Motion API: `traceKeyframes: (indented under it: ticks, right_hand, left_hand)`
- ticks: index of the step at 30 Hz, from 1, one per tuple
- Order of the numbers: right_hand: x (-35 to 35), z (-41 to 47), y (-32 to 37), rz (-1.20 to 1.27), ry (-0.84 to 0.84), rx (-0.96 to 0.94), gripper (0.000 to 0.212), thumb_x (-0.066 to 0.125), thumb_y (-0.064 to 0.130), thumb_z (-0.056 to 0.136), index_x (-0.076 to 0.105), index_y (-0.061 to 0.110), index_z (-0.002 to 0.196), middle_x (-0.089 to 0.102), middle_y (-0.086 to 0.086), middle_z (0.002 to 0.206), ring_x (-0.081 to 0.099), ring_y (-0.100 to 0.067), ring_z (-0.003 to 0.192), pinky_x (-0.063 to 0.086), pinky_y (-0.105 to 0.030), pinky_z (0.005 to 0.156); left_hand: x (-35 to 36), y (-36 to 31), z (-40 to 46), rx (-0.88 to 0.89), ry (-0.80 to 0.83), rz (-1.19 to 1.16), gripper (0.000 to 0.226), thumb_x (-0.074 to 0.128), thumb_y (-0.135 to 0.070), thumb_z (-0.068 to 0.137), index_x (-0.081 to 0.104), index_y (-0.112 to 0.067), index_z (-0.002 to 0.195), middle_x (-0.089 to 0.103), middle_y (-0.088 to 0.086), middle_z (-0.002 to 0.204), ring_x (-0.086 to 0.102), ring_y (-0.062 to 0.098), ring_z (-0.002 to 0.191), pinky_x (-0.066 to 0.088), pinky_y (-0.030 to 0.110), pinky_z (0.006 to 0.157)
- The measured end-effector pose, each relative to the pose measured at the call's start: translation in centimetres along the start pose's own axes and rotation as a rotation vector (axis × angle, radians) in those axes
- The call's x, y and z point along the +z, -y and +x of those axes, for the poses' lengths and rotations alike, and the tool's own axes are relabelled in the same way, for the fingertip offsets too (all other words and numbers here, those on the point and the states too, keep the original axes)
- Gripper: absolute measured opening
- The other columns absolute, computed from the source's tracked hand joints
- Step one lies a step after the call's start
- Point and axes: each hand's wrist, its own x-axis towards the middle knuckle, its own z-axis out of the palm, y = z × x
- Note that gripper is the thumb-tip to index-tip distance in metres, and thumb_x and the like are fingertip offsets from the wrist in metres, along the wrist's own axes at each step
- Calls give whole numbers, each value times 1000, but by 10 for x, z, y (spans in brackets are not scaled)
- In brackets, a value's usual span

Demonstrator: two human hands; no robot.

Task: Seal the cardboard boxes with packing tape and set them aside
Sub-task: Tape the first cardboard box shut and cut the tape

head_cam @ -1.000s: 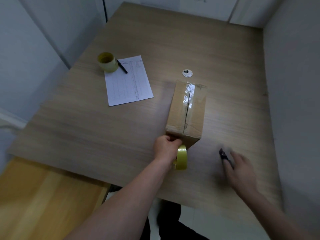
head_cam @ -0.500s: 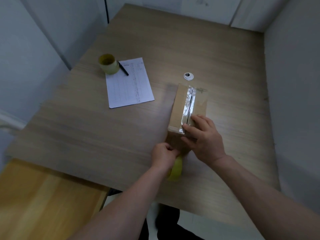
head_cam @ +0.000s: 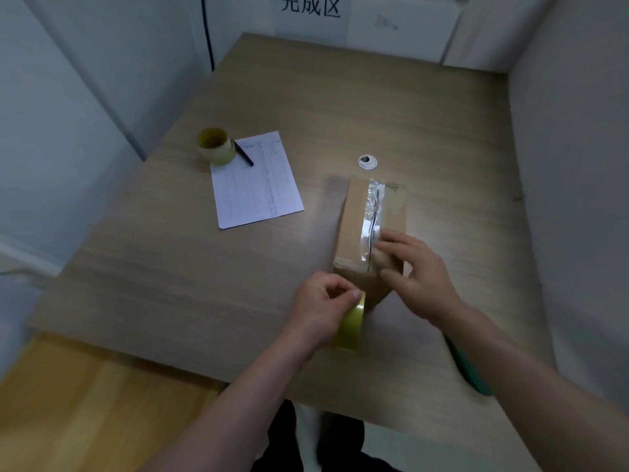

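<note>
A small cardboard box (head_cam: 350, 219) lies on the wooden table (head_cam: 170, 267), a shiny strip of clear tape along its top seam. My left hand (head_cam: 320, 308) grips a yellowish tape roll (head_cam: 350, 327) just in front of the box's near end. My right hand (head_cam: 415, 274) lies on the near end of the box's top, fingers fairly straight and pressing on the tape and cardboard. The near face of the box is mostly hidden behind both hands.
A second tape roll (head_cam: 215, 145), a black pen (head_cam: 243, 153) and a printed sheet (head_cam: 255, 180) lie at the far left. A white round grommet (head_cam: 367, 161) sits behind the box. A green-handled tool (head_cam: 471, 373) lies under my right forearm. Walls close in on three sides.
My right hand came from the table at the right onto the near end of the box top. My left hand kept holding the tape roll in nearly the same spot.
</note>
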Motion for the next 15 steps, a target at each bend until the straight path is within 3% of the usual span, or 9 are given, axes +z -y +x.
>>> traceKeyframes:
  ticks: [2,4,7,11,15]
  right_hand:
    - [-9,-5,14,167,-195,73,36,63,32,77,73,18,108,68,3,116,61,-9,108,49,-28,90]
    - [-13,-15,29,285,-329,94,30,60,38,79,72,18,98,68,1,92,62,-10,83,48,-26,70]
    - [-12,-33,49,500,-237,130,28,67,35,78,69,18,100,60,6,72,56,-11,67,47,-25,61]
    - [-6,-44,57,557,-29,243,59,73,43,72,62,25,127,67,0,81,63,-15,78,52,-27,68]
    - [-8,-41,64,664,-46,340,54,69,3,83,56,16,133,67,9,74,64,-6,71,50,-22,64]
  left_hand:
    - [0,-11,-2,1,-14,-50,20,76,-17,82,69,-26,66,64,-2,77,58,8,67,44,27,62]
    - [3,-22,-3,9,-29,-110,19,75,-13,83,69,-22,67,65,-3,73,56,5,62,44,24,59]
    - [7,-41,-4,27,-43,-239,16,72,-8,85,70,-16,72,66,0,68,56,8,62,47,26,60]
    - [12,-60,-4,4,-39,-341,9,69,-11,88,71,-11,79,67,5,72,59,15,67,51,34,65]
    - [21,-70,-6,0,10,-359,10,66,-12,91,69,-7,84,67,15,78,61,24,71,55,47,67]
